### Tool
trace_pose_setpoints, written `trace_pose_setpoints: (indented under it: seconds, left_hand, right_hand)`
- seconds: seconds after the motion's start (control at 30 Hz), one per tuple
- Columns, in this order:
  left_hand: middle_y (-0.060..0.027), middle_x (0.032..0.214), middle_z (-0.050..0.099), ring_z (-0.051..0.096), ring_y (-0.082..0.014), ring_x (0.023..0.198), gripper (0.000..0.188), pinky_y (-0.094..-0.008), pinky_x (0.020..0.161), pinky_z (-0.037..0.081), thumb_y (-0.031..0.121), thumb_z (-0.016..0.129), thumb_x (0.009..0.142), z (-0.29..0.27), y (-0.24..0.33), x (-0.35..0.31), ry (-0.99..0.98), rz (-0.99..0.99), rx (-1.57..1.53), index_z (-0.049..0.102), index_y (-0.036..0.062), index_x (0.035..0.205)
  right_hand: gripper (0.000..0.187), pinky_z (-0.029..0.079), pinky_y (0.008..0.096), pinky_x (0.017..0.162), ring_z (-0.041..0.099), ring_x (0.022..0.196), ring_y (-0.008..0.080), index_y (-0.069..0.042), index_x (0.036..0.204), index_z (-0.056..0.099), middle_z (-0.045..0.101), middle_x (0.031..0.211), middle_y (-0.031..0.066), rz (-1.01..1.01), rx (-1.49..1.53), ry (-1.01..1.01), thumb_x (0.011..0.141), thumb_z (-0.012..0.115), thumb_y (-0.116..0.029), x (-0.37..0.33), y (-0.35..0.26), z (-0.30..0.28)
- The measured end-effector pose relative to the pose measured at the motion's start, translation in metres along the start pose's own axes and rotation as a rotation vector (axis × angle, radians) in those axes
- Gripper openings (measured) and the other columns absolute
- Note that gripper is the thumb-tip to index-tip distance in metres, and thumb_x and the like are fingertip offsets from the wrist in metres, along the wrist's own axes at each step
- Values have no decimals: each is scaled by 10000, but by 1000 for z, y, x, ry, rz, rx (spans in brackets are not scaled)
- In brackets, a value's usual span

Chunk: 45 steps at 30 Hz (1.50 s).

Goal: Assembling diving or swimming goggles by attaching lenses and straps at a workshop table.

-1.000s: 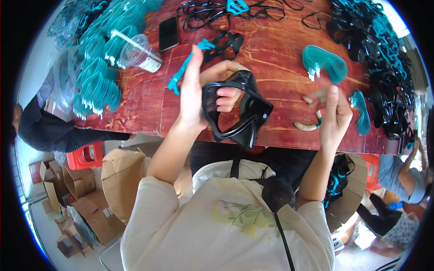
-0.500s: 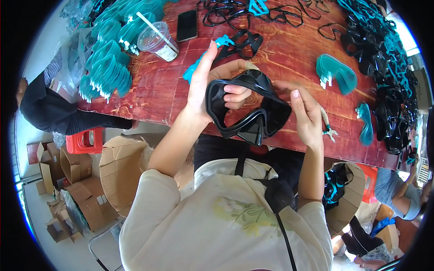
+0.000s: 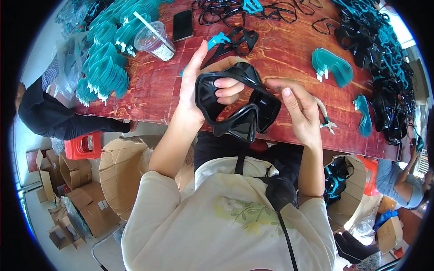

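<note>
Our left hand (image 3: 191,92) is gripping a black mask (image 3: 246,128) near the middle of the view, two fingers bent through its opening and the thumb raised. Our right hand (image 3: 302,110), right of centre, has its forefinger close to the mask's edge; whether it pinches something, we cannot tell. At upper left we see stacked teal pieces (image 3: 106,72), then a plastic cup (image 3: 144,43) with a straw (image 3: 147,24), then a dark phone (image 3: 183,25). Right of centre lie pliers (image 3: 322,108), and black and teal parts (image 3: 389,92) are heaped at far right.

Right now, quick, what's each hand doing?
Left hand: holding the black mask frame.
Right hand: partly open beside it; contact unclear.
</note>
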<state>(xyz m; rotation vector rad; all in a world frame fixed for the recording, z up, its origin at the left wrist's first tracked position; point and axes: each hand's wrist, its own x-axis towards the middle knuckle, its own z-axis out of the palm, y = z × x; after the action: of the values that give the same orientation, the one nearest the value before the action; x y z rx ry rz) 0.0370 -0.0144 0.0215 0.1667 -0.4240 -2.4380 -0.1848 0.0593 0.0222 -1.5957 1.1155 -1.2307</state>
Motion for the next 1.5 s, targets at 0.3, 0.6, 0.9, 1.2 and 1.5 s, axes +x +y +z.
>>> trace_pose_setpoints:
  seconds: [0.3,0.6,0.9,1.2,1.5]
  left_hand:
    - [3,601,404,385,-123,519,716,-245,439,291,614,354,961,-8,2,-7,-18,10,-108,515,-44,1194]
    - [-126,1206,569,564,-208,1130,325,-350,995,415,197,488,1010,-39,-37,-49,688,911,1062,523,-25,1244]
    - [-89,797,620,605,-259,675,163,-327,554,484,-9,710,741,-81,-84,-60,739,1035,1869,632,55,869]
    - [-16,583,485,474,-172,462,146,-290,415,347,20,690,747,-93,-88,-54,684,1053,2079,639,58,879]
    - [-17,581,517,440,-172,418,185,-294,401,309,27,670,686,-96,-92,-59,629,1143,2146,644,49,868]
  right_hand:
    - [218,505,274,642,647,775,203,-15,1055,647,645,940,114,-134,-311,67,846,705,-44,9,-9,11]
    - [136,488,256,654,646,733,143,2,985,671,680,813,95,-203,-509,172,858,687,-43,88,-27,-18]
    - [146,467,248,487,611,526,77,-24,952,678,640,620,42,-119,-311,238,901,652,-158,259,9,-12]
    - [402,515,441,860,671,924,372,-34,1005,677,692,913,224,0,-271,342,865,619,-405,412,120,61]
    - [234,541,447,813,676,902,377,-101,916,736,692,924,208,84,-642,714,850,575,-257,422,231,-76]
